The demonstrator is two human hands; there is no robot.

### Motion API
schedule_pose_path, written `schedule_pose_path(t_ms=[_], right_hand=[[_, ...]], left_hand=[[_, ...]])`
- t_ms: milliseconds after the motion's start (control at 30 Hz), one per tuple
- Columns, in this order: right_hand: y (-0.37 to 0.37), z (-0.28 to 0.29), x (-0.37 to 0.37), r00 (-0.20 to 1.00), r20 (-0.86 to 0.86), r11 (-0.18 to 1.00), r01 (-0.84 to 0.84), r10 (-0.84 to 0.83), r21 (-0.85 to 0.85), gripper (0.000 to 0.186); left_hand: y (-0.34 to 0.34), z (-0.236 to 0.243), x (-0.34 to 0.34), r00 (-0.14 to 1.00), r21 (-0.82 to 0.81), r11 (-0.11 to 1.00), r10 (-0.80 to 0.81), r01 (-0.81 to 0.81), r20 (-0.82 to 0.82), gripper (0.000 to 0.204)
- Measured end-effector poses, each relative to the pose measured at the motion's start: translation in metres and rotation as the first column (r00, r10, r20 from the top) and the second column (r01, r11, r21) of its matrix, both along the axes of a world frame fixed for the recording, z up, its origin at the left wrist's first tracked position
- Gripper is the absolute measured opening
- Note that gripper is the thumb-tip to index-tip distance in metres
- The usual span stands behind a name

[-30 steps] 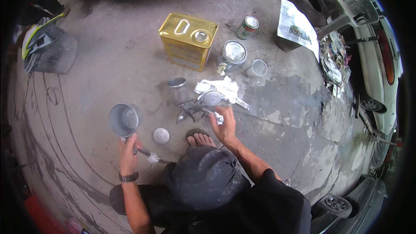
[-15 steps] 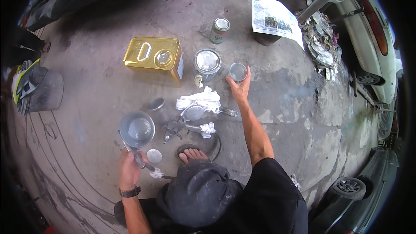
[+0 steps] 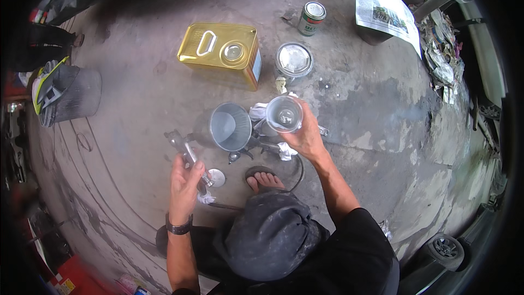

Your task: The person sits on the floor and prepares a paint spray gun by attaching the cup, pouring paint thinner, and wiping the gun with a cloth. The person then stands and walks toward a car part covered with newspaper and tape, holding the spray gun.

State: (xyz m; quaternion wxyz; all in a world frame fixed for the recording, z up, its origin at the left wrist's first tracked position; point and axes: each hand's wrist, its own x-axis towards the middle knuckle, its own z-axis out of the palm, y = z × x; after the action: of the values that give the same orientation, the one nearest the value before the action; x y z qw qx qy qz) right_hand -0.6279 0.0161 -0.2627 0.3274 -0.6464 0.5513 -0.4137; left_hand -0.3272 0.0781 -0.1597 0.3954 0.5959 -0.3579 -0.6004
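Note:
My left hand (image 3: 185, 186) is closed around a metal spray gun (image 3: 190, 155), whose open grey metal cup (image 3: 230, 127) is tilted toward the middle and holds greyish liquid. In my right hand (image 3: 307, 137) is a clear plastic cup (image 3: 284, 113), tipped toward the gun's cup and apart from it in the picture; a little clear liquid seems to be in it. Beneath them on the floor lie other gun parts, mostly hidden, with white cloth (image 3: 286, 151) around one piece. A round whitish lid (image 3: 216, 178) lies beside my left hand.
A gold rectangular tin (image 3: 218, 49), a round paint can (image 3: 295, 60) and a smaller green can (image 3: 311, 18) stand ahead. Newspaper (image 3: 388, 11) covers a dark container at far right. A bucket (image 3: 82, 92) stands left. A hose and my foot (image 3: 265, 180) are close.
My right hand has brought the clear cup left and nearer. The spray gun has swung up and rightward in my left hand, its cup now in front of the floor items.

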Motion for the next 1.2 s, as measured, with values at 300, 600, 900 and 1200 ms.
schedule_pose_path(t_ms=[300, 600, 900, 1200], right_hand=[[0.003, 0.026, 0.050, 0.984, -0.112, 0.990, -0.138, 0.138, 0.012, 0.081], [0.010, 0.019, 0.064, 0.975, -0.113, 0.980, -0.187, 0.193, 0.067, 0.078], [0.021, 0.000, 0.070, 0.983, 0.026, 0.976, -0.184, 0.182, 0.116, 0.073], [0.021, -0.012, 0.049, 0.974, 0.209, 0.994, -0.094, 0.082, 0.046, 0.065]], left_hand=[[0.004, 0.024, -0.012, 0.902, -0.111, 0.994, 0.052, -0.004, 0.428, 0.042], [0.011, 0.042, -0.031, 0.534, -0.222, 0.937, 0.046, 0.271, 0.844, 0.060], [0.019, 0.040, -0.038, 0.486, -0.226, 0.929, 0.059, 0.293, 0.872, 0.059], [0.022, -0.019, -0.011, 0.976, -0.008, 0.976, 0.219, -0.219, 0.010, 0.029]])
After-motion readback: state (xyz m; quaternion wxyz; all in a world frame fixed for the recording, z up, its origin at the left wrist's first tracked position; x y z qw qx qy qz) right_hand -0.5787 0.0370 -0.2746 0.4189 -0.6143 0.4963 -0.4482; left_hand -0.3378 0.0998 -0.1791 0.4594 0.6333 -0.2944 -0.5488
